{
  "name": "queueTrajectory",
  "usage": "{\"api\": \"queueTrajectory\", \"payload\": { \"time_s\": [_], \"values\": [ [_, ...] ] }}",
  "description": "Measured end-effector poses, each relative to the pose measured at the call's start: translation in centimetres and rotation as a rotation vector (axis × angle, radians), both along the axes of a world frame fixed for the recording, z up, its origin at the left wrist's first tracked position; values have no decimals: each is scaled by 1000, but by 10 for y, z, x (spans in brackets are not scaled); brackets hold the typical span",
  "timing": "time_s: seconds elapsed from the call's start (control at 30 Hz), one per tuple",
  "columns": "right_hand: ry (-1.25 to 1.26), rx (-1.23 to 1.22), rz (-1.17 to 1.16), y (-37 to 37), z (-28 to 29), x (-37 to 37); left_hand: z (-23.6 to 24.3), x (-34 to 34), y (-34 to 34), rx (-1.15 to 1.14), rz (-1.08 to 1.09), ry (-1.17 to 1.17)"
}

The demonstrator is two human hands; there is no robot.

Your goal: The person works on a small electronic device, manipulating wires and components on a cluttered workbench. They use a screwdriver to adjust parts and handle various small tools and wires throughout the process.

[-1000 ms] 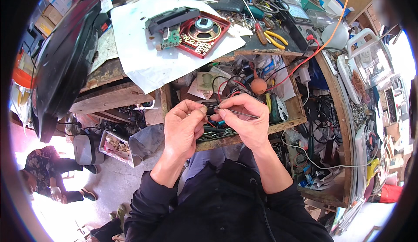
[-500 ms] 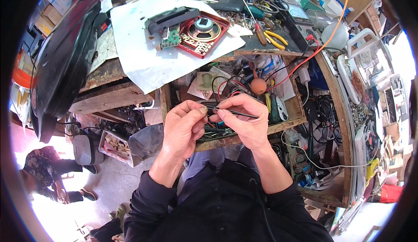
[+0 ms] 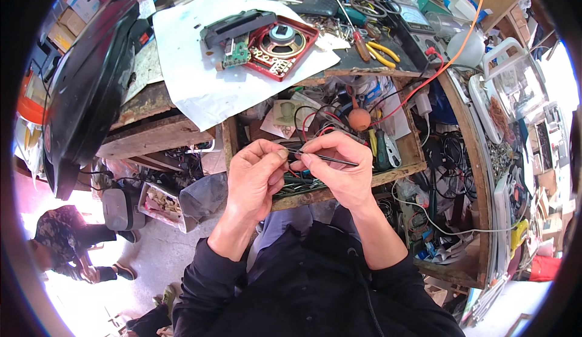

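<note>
Above an open wooden drawer (image 3: 388, 178), both my hands are raised close together with fingertips almost meeting. My right hand (image 3: 345, 167) is closed in a pinch on a thin, dark, rod-like tool (image 3: 339, 161), whose tapered end sticks out past the fingers. The thumb and forefinger of my left hand (image 3: 251, 167) press together at the tool's other end; what lies between them is too small to make out. Beyond, on white paper (image 3: 200, 88), rests an opened red speaker case (image 3: 282, 46) with a round speaker, a green circuit board (image 3: 236, 50) and a black housing (image 3: 239, 26).
The drawer holds wires, an orange rubber bulb (image 3: 359, 119) and screwdrivers (image 3: 382, 149). Yellow-handled pliers (image 3: 383, 55) and a multimeter (image 3: 415, 18) lie on the bench. A large black case (image 3: 91, 88) leans at the left. Another person (image 3: 66, 234) sits at the lower left.
Almost nothing differs. Both hands keep the same pinch over the drawer, and the thin tool has shifted only very slightly.
</note>
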State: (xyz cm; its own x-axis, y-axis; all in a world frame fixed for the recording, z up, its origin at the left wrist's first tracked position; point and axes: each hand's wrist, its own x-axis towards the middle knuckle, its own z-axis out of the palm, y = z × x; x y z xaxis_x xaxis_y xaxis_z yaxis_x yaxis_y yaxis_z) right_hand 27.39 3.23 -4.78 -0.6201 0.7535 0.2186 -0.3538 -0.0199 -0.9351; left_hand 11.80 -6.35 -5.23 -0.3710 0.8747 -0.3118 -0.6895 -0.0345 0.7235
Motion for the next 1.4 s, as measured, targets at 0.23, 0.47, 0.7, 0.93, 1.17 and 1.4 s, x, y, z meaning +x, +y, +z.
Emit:
{"api": "queueTrajectory", "payload": {
  "time_s": [0.23,0.47,0.7,0.93,1.17,1.4],
  "values": [
    [-19,9,-26,0,-2,0,1,0,0,-2,-6,2],
    [-20,-2,-36,0,0,0,1,0,1,-17,0,5],
    [-55,3,-31,0,1,0,-3,1,1,-2,14,32],
    [-60,-1,-32,0,1,0,-6,2,1,6,30,59],
    [-64,10,-38,0,0,0,-3,3,1,-4,34,64],
    [-73,30,-35,0,1,0,-6,3,1,-5,31,73]
  ]
}}
